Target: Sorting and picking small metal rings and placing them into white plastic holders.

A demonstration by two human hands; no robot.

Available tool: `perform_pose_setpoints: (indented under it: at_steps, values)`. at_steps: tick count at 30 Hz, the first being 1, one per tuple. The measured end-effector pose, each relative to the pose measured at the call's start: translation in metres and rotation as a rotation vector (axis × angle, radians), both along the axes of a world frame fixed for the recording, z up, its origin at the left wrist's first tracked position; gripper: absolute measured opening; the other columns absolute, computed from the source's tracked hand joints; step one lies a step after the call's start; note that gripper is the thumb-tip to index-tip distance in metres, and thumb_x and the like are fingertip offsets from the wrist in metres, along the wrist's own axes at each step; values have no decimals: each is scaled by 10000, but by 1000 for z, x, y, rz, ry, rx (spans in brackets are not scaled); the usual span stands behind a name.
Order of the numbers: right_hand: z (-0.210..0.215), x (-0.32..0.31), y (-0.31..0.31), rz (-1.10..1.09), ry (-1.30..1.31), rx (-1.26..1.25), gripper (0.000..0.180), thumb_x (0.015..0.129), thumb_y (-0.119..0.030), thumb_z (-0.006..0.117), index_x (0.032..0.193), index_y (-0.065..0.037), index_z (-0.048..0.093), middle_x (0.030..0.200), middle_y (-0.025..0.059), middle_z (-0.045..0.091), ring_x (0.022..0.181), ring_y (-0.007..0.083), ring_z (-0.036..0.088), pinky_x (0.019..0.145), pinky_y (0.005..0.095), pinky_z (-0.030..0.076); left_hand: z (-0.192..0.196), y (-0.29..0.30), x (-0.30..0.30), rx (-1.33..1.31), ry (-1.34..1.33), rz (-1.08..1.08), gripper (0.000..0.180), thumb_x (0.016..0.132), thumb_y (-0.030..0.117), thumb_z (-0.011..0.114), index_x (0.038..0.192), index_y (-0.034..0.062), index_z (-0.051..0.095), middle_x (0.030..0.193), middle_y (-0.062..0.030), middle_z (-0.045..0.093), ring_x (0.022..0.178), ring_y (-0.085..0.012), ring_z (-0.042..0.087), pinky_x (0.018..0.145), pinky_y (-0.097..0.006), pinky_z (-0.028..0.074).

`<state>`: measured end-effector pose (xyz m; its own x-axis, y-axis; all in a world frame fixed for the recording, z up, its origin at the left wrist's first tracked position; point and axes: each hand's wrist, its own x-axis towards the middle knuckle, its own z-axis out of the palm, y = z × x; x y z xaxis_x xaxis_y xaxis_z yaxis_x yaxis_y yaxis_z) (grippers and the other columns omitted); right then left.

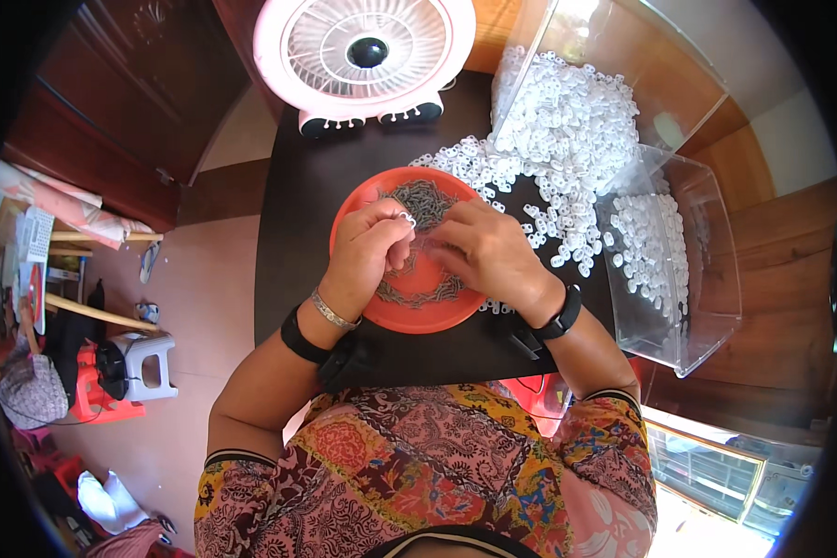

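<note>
Over a round red-orange bowl (pixel 409 321) my left hand (pixel 367 251) is closed, with a small white plastic piece (pixel 406 219) pinched between thumb and forefinger. My right hand (pixel 495 249) faces it across the bowl, its fingers bent inward and slightly blurred. Whatever those right fingertips may hold is too small or hidden to make out. Inside the bowl, grey metal screws (pixel 424 201) are heaped at the far side, and more screws (pixel 414 296) lie along the near side. The bowl's middle is partly covered by my hands.
White plastic pieces (pixel 567 121) spill from a clear bin (pixel 656 37) onto the dark table (pixel 298 205). Another clear bin (pixel 707 270), at the right edge, holds more of them. A pink fan (pixel 367 53) stands behind the bowl. Stools (pixel 149 367) are on the floor at left.
</note>
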<state>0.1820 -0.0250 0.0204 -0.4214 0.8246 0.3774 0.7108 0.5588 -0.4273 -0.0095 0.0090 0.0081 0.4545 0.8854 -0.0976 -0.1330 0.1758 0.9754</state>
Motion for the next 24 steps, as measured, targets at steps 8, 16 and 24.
perform_pose_setpoints:
  at_steps: [8,16,24]
  values:
    - [-6,-5,0,14,-354,57,53,757,-97,545,749,-63,584,805,78,552,788,246,545,708,345,469,3,-2,3,-41,-76,56,114,817,86,524,726,26,559,583,-14,514,504,-74,463,477,-224,378]
    - [-6,-8,4,-9,-412,81,50,754,-87,571,787,-51,575,801,83,536,782,250,534,704,348,462,2,-1,3,-59,-82,35,119,824,82,520,724,22,546,582,-16,511,501,-84,467,476,-234,393]
    - [-7,-2,5,7,-4,-13,120,795,-108,631,853,-38,553,786,121,572,776,312,579,670,407,474,3,0,1,-38,-102,25,126,840,98,521,737,29,546,594,-15,519,511,-77,475,481,-221,386]
